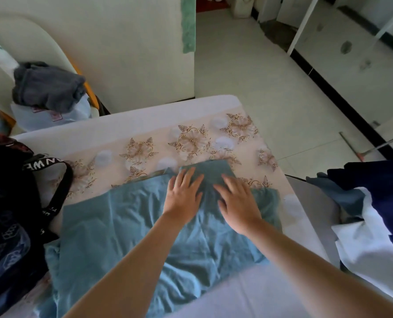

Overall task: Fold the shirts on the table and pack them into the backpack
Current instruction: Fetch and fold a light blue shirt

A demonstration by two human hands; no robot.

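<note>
While the crumpled teal cotton shirt [122,226] lies spread mid-frame on the floral-patterned surface [113,138], left hand [183,193] and right hand [238,203] press it flat-fingered; folding looks barely begun. Navy and white garments [374,214] wait at right, the dark backpack [7,214] at left.

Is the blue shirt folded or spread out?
Mostly spread: blue shirt lies wrinkled across the table, left hand and right hand flat on it.

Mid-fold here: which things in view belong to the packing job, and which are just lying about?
Job: teal shirt, left hand and right hand pressing it, backpack, table; probably the clothes pile.
Lying about: grey garment, plastic bag, green towel, floor tool.
</note>
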